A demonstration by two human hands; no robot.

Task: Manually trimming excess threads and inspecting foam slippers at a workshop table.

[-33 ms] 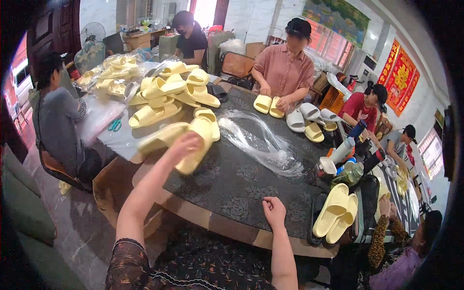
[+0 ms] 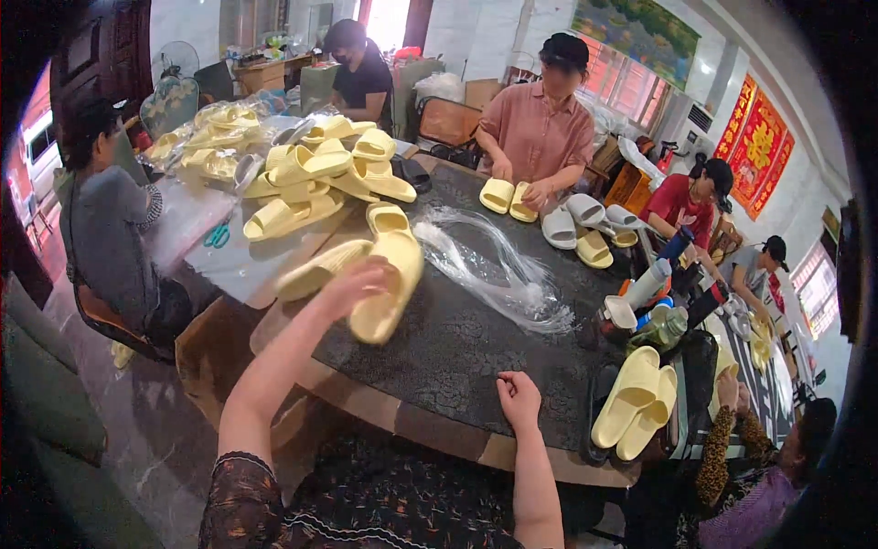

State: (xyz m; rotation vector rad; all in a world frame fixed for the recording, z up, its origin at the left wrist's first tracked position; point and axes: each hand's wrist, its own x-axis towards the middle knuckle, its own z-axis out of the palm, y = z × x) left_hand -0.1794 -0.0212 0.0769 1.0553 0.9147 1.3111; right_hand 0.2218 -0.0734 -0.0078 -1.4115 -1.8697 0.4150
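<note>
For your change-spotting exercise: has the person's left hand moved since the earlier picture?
No. The left hand sits at the same spot over the dark table, gripping the yellow slipper.

Bright daylight from rear windows [image 2: 631, 69], fisheye edges dark and bent, moving hand perhaps slightly blurred

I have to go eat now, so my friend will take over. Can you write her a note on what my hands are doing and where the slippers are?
Left hand: reaching out over the table, fingers on a pale yellow slipper lifted at the table's left side.
Right hand: closed loosely, resting on the near table edge, holding nothing.
Slippers: a big loose pile at the far left; one pair at the near right edge.
Clear plastic bags lie mid-table.
Done: the pair on the right lies together.
Left: the pile is large and none of it looks bagged yet.
</note>
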